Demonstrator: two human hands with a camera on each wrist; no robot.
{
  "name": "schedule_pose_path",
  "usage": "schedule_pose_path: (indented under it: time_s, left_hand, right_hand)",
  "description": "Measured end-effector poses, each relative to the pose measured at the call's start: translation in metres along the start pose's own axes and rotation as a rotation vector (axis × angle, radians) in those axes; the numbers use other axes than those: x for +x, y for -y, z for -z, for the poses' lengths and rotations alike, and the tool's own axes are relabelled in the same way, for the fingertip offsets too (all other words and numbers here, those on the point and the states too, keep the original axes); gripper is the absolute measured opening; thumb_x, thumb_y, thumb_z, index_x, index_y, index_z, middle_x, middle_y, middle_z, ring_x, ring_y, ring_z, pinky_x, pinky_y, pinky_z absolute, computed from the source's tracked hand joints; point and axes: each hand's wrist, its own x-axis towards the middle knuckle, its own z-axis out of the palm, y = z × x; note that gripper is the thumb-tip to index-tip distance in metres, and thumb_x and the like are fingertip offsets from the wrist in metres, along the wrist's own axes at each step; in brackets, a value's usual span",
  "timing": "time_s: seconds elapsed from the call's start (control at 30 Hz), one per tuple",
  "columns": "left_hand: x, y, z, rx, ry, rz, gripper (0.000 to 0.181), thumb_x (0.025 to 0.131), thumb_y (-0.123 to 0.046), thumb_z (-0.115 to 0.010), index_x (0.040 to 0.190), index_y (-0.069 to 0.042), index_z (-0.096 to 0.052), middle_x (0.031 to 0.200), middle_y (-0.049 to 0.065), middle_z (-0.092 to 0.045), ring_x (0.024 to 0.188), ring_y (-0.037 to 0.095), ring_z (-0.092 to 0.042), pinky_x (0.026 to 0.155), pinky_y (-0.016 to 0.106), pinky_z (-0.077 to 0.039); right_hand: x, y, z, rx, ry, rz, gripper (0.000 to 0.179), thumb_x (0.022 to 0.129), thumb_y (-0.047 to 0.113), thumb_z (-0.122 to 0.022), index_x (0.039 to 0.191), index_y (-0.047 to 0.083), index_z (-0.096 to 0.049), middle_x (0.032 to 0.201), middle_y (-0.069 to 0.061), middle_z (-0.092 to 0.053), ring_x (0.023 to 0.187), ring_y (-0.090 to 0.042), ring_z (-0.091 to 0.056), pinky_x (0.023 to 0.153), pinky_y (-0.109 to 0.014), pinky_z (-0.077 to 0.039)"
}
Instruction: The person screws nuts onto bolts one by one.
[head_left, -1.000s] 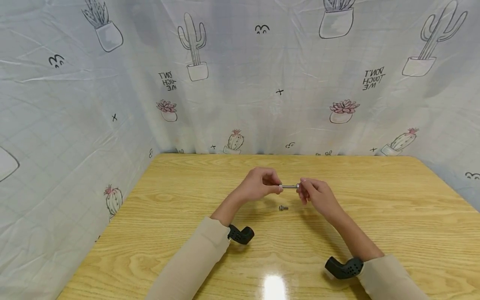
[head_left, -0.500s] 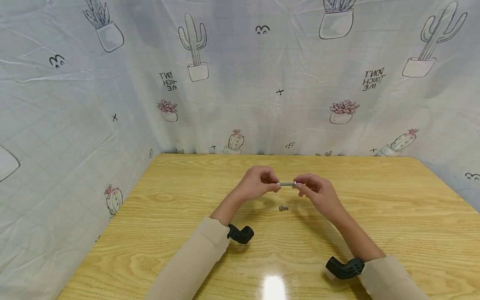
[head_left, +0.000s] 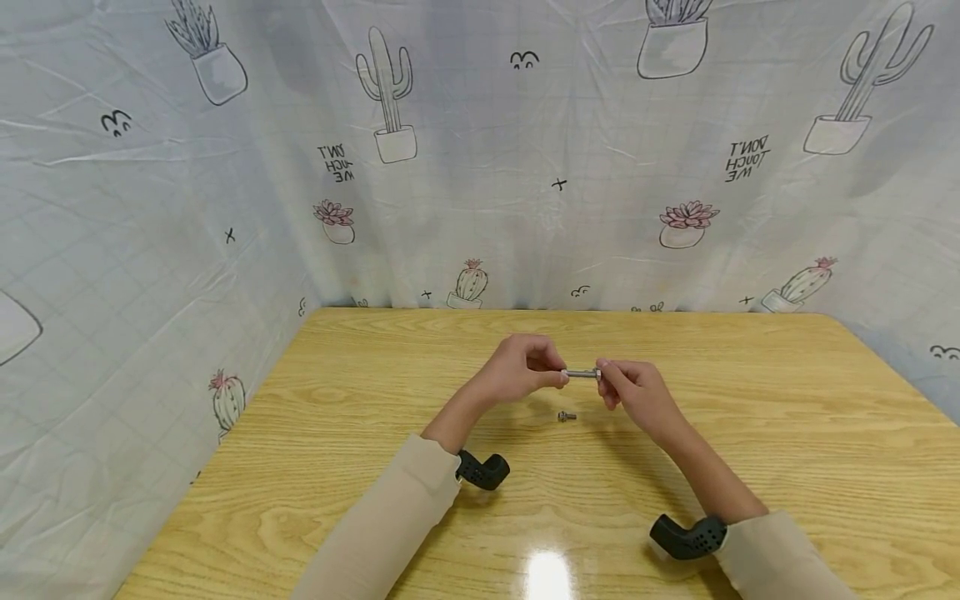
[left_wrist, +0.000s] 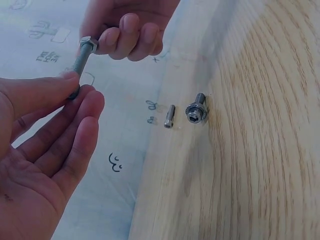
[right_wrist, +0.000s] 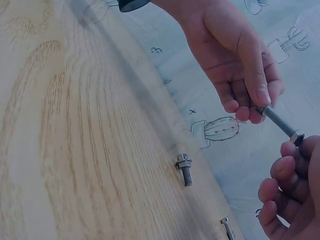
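Over the table a long silver bolt (head_left: 581, 373) lies almost level between both hands. My left hand (head_left: 517, 367) pinches its left end between thumb and fingers, which hide most of that end. At the other end sits a hex nut (left_wrist: 89, 42), pinched by the fingertips of my right hand (head_left: 637, 396). Bare thread (right_wrist: 280, 121) shows between the two hands in the right wrist view. Below them on the tabletop lies a shorter socket-head bolt (head_left: 567, 416) with a nut or washer around it, clear of both hands.
A smaller loose screw (left_wrist: 170, 116) lies farther off in the wrist views; I cannot make it out in the head view. The wooden table (head_left: 360, 400) ends at a cactus-print curtain (head_left: 525, 208). Each wrist wears a black bracket (head_left: 483, 471).
My right hand moved left and rolled its fingers over the nut, then came back right with its thumb rolled back. The bolt dipped and shifted slightly right; the one on the table stayed put.
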Motion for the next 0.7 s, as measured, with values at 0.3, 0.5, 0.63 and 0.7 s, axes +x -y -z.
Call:
schedule_pose_path:
  time_s: [0.3, 0.5, 0.63, 0.7]
  left_hand:
    - [-0.0024, -0.0014, 0.0017, 0.007, -0.066, 0.068, 0.005, 0.089, -0.015, -0.071, 0.088, -0.012, -0.067, 0.088, 0.002, -0.071, 0.088, 0.024, -0.070, 0.073, 0.025, -0.054]
    - [-0.0015, -0.0005, 0.0028, 0.009, -0.078, 0.079, 0.005, 0.088, -0.014, -0.071, 0.088, -0.011, -0.067, 0.087, 0.003, -0.071, 0.091, 0.031, -0.069, 0.071, 0.025, -0.053]
    - [-0.0011, -0.0017, 0.0028, 0.005, -0.074, 0.075, 0.005, 0.087, -0.014, -0.072, 0.088, -0.012, -0.067, 0.088, 0.003, -0.071, 0.089, 0.026, -0.070, 0.072, 0.024, -0.053]
    - [-0.0010, -0.0025, 0.0027, 0.003, -0.068, 0.069, 0.005, 0.087, -0.014, -0.073, 0.088, -0.011, -0.068, 0.088, 0.003, -0.071, 0.086, 0.021, -0.070, 0.073, 0.024, -0.054]
  right_hand:
    - [-0.0006, -0.0015, 0.0016, -0.046, -0.072, 0.141, 0.022, 0.099, 0.013, -0.054, 0.118, 0.003, -0.060, 0.102, -0.008, -0.064, 0.077, -0.011, -0.064, 0.065, -0.027, -0.054]
    - [-0.0010, 0.0003, 0.0017, -0.064, -0.071, 0.184, 0.021, 0.095, 0.010, -0.061, 0.114, 0.002, -0.062, 0.106, -0.013, -0.066, 0.082, -0.011, -0.065, 0.067, -0.023, -0.055]
    - [-0.0017, 0.0030, 0.0019, -0.058, -0.068, 0.157, 0.019, 0.097, 0.014, -0.060, 0.110, 0.002, -0.064, 0.093, 0.002, -0.067, 0.075, -0.015, -0.063, 0.065, -0.026, -0.054]
    - [-0.0020, 0.0041, 0.0022, -0.048, -0.058, 0.142, 0.018, 0.098, 0.016, -0.057, 0.106, 0.001, -0.065, 0.085, 0.004, -0.065, 0.072, -0.018, -0.061, 0.063, -0.028, -0.053]
